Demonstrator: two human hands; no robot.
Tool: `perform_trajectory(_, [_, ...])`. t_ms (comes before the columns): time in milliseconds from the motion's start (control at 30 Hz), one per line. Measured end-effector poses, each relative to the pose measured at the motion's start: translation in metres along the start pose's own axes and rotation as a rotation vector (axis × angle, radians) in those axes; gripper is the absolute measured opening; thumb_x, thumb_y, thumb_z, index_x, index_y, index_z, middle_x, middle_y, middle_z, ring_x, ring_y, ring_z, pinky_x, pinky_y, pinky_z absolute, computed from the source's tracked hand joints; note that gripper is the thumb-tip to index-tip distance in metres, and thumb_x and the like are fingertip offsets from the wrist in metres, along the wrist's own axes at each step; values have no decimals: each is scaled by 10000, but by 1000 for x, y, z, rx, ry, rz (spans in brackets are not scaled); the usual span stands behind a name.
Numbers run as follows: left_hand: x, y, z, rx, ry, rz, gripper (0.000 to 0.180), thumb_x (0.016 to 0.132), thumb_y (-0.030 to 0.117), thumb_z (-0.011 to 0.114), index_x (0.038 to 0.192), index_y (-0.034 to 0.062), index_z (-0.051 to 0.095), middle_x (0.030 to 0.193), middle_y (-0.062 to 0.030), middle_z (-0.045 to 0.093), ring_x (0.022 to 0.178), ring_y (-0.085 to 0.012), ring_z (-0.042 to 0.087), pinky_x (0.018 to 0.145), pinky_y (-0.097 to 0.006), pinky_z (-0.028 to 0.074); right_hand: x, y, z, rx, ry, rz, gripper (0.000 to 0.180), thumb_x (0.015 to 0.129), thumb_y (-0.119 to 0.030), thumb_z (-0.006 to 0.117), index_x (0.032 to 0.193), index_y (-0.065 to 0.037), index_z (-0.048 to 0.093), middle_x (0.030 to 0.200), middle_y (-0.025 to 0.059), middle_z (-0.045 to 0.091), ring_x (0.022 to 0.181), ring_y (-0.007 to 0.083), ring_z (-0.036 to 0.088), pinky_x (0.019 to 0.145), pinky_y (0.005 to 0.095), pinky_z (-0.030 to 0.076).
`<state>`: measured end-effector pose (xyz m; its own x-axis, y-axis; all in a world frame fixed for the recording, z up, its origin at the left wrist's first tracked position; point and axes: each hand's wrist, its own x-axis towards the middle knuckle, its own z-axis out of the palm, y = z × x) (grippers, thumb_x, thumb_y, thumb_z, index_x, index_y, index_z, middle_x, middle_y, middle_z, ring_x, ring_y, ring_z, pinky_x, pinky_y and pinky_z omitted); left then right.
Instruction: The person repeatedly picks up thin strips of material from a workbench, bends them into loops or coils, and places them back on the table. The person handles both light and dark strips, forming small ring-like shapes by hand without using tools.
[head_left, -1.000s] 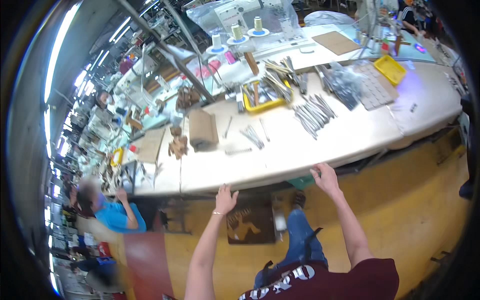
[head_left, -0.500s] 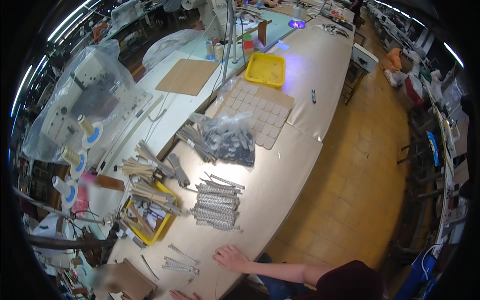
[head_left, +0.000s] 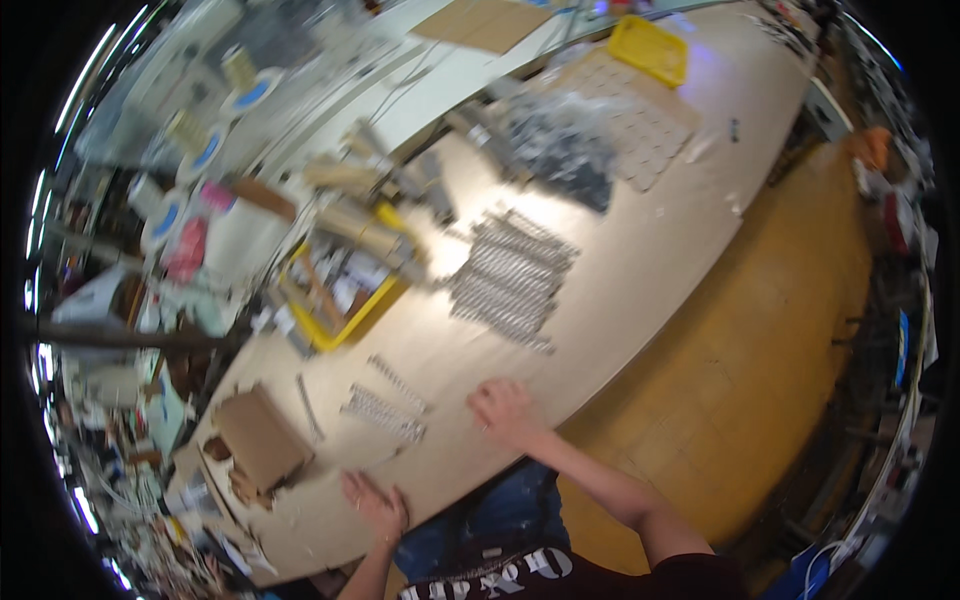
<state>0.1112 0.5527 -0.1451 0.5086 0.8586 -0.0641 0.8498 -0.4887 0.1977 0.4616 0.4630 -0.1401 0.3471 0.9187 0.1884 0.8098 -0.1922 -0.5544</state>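
The left hand (head_left: 377,503) was at the bottom middle, spread open and holding nothing; the right hand (head_left: 503,412), near the middle, had loosely bent fingers with nothing seen in them; the small bunch of woven strips (head_left: 383,415) lay between and above them, below the big strip pile (head_left: 515,278); this seemed an empty-handed step over the table (head_left: 640,290); lifting a strip would need a gentle pinch.

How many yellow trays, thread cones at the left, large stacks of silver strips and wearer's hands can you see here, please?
Yellow trays: 2
Thread cones at the left: 3
Large stack of silver strips: 1
Wearer's hands: 2
Total: 8
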Motion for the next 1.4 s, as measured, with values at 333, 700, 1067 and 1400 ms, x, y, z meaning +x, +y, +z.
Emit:
perform_trajectory(333, [10, 5, -6, -55, -18, -35, 857, 880, 403, 585, 1495, -74, 226, 1566, -338, 108, 1465, -479, 81, 1182, -569, 38, 6, -10, 5, -79, 184, -1, 131, 816, -216, 709, 880, -128, 635, 885, 53, 581, 848, 240, 579, 753, 374, 435])
perform_trajectory(700, [6, -6, 9, -200, 206, 6, 844, 923, 444, 560, 1513, -50, 212, 1557, -333, 162, 1466, -469, 105, 1174, -597, 40, -2, -19, 25, -395, 427, -82, 117, 851, -196, 686, 865, -88, 644, 847, 80, 602, 777, 279, 585, 717, 404, 439])
perform_trajectory(1067, [-55, -18, 28, -283, 339, 628, 384, 916, 230, 607, 1261, 65, 574, 1434, -213, 442, 1315, -345, 442, 1106, -495, 329, 24, -40, 26, -244, 452, -156, 115, 871, -184, 682, 929, -89, 652, 909, 58, 625, 803, 225, 593, 762, 370, 403])
perform_trajectory(1400, [-77, -73, 65, -771, -461, 234, 281, 951, 275, 550, 1078, 34, 614, 960, -147, 616, 850, -258, 627, 755, -388, 527, 191, -140, 82, 211, 124, -159, 245, 883, -271, 689, 974, -44, 669, 896, 97, 669, 793, 241, 655, 729, 368, 517])
